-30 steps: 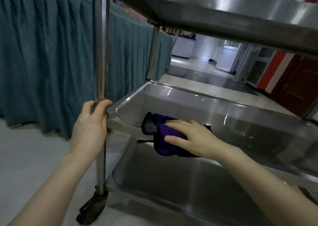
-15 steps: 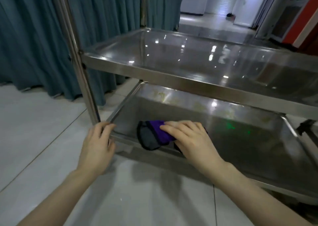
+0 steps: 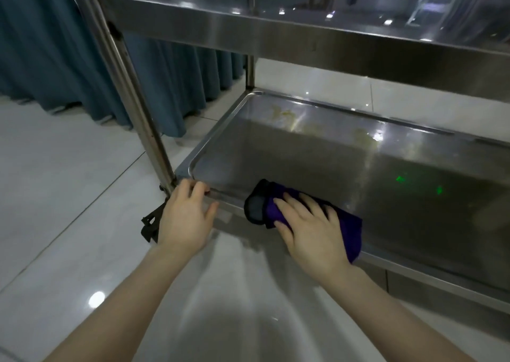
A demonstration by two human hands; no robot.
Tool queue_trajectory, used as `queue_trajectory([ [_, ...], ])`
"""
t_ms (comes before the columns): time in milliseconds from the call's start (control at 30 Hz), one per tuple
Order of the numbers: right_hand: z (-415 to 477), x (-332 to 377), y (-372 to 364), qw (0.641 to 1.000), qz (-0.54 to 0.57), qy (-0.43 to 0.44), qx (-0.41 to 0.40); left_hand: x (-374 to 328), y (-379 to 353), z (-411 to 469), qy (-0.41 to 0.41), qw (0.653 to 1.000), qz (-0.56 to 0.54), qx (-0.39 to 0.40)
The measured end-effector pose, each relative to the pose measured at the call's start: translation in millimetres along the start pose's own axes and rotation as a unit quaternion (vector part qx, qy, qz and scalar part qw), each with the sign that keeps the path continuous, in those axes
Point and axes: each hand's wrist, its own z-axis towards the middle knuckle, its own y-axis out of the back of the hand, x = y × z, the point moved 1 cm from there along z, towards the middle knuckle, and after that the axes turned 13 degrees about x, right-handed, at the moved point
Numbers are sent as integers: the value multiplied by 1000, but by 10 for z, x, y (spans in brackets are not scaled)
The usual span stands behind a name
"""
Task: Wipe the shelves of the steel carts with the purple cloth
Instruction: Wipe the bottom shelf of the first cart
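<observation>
Right hand point(image 3: 311, 232), fingers flat and spread, presses the purple cloth point(image 3: 352, 232) onto the bottom shelf point(image 3: 303, 163). Left hand point(image 3: 185, 218) grips that shelf's front rim, fingers curled.

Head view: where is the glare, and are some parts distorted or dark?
In the head view, glare sits on the far part of the bottom shelf and as a bright spot on the floor tiles; two green light spots show on the shelf; the cart post leans from wide-angle distortion.
</observation>
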Motion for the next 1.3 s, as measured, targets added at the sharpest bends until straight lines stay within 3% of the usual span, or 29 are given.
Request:
queue_trajectory([
  [167, 549, 349, 16, 997, 15, 55, 59, 127, 20, 19, -31, 998, 39, -29],
  [467, 2079, 851, 74, 993, 60, 9, 102, 240, 24, 44, -40, 996, -23, -76],
  [733, 1237, 826, 13, 987, 21, 123, 97, 283, -61, -33, -23, 990, -29, -135],
  [867, 981, 841, 0, 990, 49, 118, 56, 266, -96, -72, -22, 990, -16, -141],
  [1067, 1920, 657, 162, 992, 39, 31, 113, 202, -8, -38, 0, 996, 8, -92],
  [1167, 2041, 670, 141, 994, 52, 5, 93, 206, 59, -54, -15, 996, 36, -75],
  [1300, 1326, 697, 14, 992, 21, 92, 89, 180, 114, -65, -12, 997, 55, -50],
])
